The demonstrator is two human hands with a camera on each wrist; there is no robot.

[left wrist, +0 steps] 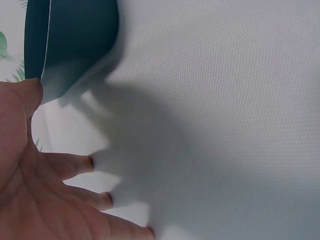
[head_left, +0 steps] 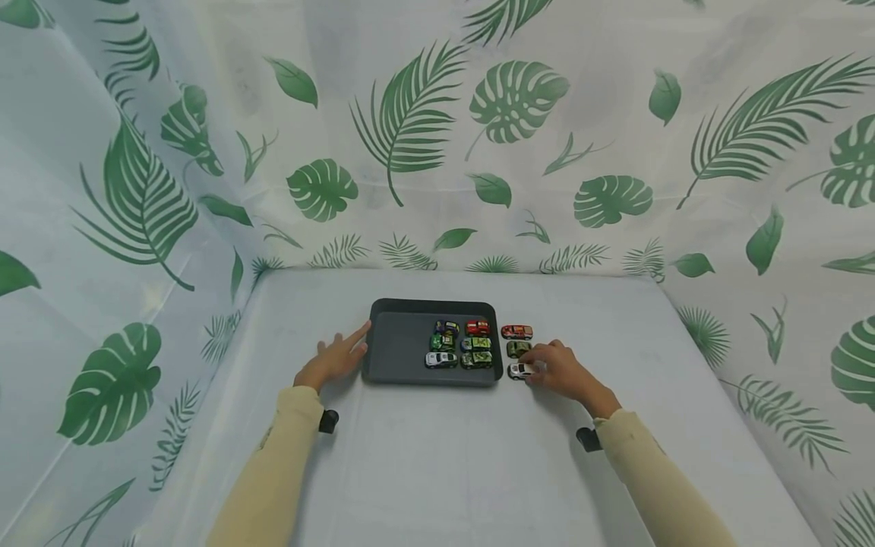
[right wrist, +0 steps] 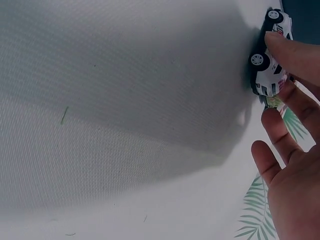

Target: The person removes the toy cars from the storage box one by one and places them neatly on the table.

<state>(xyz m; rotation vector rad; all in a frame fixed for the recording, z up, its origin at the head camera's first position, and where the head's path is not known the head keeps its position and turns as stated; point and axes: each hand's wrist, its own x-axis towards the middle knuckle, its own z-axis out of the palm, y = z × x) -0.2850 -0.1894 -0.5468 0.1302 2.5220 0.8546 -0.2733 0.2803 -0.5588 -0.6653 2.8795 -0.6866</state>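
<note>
A dark grey tray (head_left: 396, 346) lies on the white table, with several toy cars in its right half. At the tray's left edge, my left hand (head_left: 333, 361) touches the rim; in the left wrist view its thumb (left wrist: 33, 95) meets the tray wall and the other fingers are spread on the cloth. Just right of the tray, my right hand (head_left: 563, 372) pinches a white toy car (right wrist: 272, 60) between thumb and fingers. That car stands at the near end of a column, behind which are a green toy car (head_left: 517, 349) and an orange-red toy car (head_left: 516, 332).
Inside the tray are a silver toy car (head_left: 440, 360), a red toy car (head_left: 477, 327) and several green or purple ones. A leaf-printed curtain (head_left: 437, 220) rises behind the table and at both sides. White cloth (head_left: 451, 463) covers the table.
</note>
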